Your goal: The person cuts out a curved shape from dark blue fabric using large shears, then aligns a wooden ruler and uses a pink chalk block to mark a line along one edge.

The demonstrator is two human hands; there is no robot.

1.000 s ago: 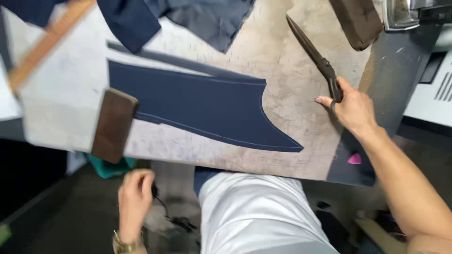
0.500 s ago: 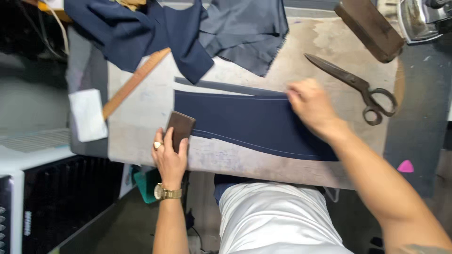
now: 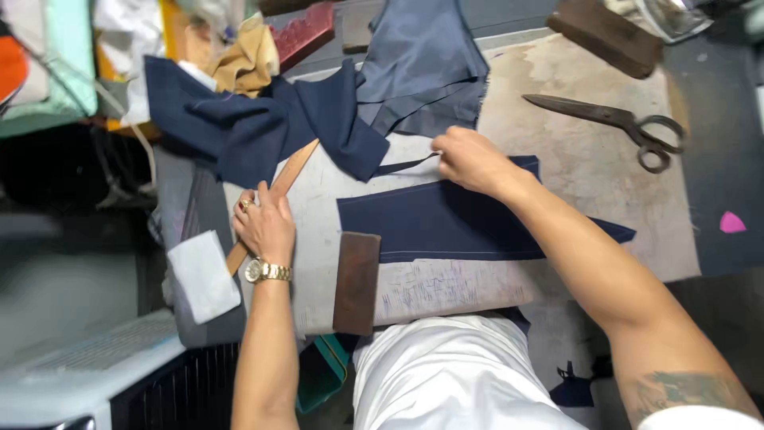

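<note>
A long navy fabric panel with chalk lines lies flat on the worn work table. My right hand presses and pinches its upper edge near a thin navy strip. My left hand, with a ring and a gold watch, grips a wooden ruler that slants up to the right. A dark wooden block rests on the panel's left end, just right of my left hand.
Large tailor's scissors lie at the table's right. Another wooden block sits at the top right. Piled navy and grey cloth covers the top left. A pink chalk piece lies at the right edge. A white pad sits lower left.
My left hand left the wooden block and took hold of the wooden ruler. My right hand slid left along the panel's top edge. The view shifted left.
</note>
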